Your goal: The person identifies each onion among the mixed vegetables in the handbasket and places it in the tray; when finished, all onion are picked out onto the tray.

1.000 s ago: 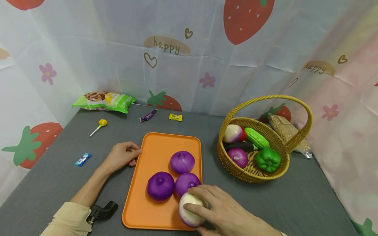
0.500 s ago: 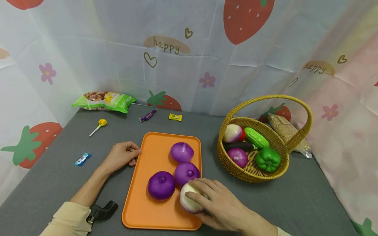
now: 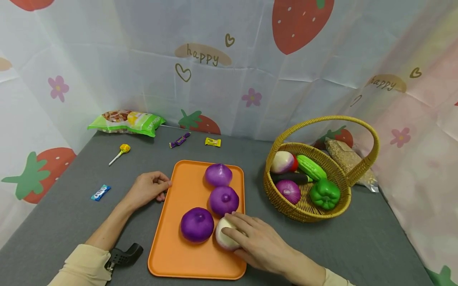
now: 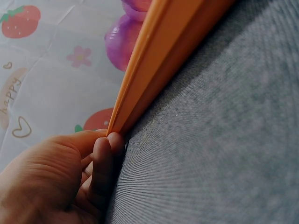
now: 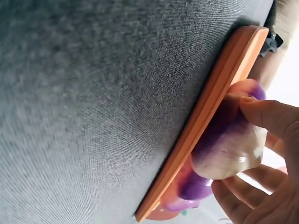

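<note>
Just inside tray rim [image 5: 217, 95] (turnip [image 3: 226, 243])

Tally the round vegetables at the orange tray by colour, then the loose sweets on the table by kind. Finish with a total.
Purple round vegetables: 3
White-and-purple round vegetable, in the right hand: 1
Wrapped candies: 3
Lollipop: 1
Total: 8
</note>
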A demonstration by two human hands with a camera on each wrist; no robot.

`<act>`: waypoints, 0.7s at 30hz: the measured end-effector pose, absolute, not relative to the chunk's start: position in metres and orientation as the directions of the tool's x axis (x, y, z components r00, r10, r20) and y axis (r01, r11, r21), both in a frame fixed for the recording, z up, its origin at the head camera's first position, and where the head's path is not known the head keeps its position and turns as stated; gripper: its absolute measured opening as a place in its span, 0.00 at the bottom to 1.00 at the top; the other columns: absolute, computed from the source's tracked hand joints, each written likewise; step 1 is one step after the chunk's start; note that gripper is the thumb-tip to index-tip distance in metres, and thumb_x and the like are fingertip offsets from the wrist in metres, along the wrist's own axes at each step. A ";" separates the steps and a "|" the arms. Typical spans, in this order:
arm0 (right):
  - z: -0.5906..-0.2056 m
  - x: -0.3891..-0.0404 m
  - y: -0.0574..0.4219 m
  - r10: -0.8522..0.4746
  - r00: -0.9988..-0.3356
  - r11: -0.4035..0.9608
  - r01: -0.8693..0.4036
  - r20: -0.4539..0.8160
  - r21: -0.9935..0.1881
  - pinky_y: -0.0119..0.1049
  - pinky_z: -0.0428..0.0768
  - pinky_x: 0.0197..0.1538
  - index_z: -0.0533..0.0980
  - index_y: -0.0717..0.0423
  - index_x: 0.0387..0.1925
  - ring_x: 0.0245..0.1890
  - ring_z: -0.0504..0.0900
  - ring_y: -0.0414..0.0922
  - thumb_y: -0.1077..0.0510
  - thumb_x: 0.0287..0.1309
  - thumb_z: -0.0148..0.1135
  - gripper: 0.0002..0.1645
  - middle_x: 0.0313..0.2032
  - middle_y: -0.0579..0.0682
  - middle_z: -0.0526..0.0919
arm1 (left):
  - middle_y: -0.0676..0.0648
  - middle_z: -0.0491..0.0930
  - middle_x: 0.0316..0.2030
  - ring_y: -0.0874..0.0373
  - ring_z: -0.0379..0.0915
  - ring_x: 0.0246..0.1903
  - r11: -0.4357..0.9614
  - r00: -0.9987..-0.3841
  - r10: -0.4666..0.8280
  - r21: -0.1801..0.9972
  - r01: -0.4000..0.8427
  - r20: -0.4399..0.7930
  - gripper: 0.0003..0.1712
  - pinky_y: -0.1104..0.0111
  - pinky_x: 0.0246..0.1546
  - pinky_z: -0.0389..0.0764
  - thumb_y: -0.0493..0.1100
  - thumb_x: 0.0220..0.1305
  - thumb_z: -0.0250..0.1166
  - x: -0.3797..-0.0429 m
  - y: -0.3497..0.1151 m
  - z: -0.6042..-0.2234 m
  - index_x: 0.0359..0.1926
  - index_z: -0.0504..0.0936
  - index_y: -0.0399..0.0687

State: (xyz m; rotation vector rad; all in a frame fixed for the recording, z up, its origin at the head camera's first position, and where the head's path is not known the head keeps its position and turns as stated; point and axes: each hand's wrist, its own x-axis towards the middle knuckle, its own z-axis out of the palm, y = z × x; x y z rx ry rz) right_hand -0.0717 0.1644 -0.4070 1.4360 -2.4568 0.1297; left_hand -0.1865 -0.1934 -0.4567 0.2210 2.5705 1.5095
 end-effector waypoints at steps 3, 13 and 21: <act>-0.406 -0.072 0.164 -0.833 -0.467 0.505 -0.861 0.296 0.061 0.44 0.81 0.57 0.74 0.45 0.58 0.62 0.75 0.51 0.48 0.47 0.76 0.35 0.62 0.57 0.74 | 0.47 0.83 0.24 0.60 0.79 0.19 0.480 -0.977 0.205 0.875 0.057 -0.049 0.14 0.69 0.23 0.83 0.46 0.67 0.64 -0.187 -0.193 -0.457 0.42 0.81 0.37; -0.401 -0.071 0.165 -0.801 -0.505 0.540 -0.841 0.323 0.025 0.39 0.82 0.54 0.74 0.44 0.59 0.56 0.77 0.47 0.53 0.54 0.68 0.29 0.56 0.52 0.76 | 0.47 0.83 0.24 0.61 0.79 0.19 0.478 -0.977 0.209 0.876 0.060 -0.047 0.13 0.69 0.23 0.82 0.45 0.67 0.64 -0.187 -0.194 -0.456 0.42 0.81 0.37; -0.402 -0.072 0.164 -0.803 -0.492 0.531 -0.847 0.336 0.029 0.39 0.82 0.53 0.74 0.45 0.58 0.56 0.77 0.48 0.54 0.54 0.69 0.28 0.56 0.53 0.76 | 0.46 0.83 0.25 0.60 0.79 0.19 0.472 -0.976 0.210 0.880 0.051 -0.056 0.13 0.68 0.23 0.83 0.45 0.67 0.64 -0.187 -0.193 -0.455 0.42 0.81 0.36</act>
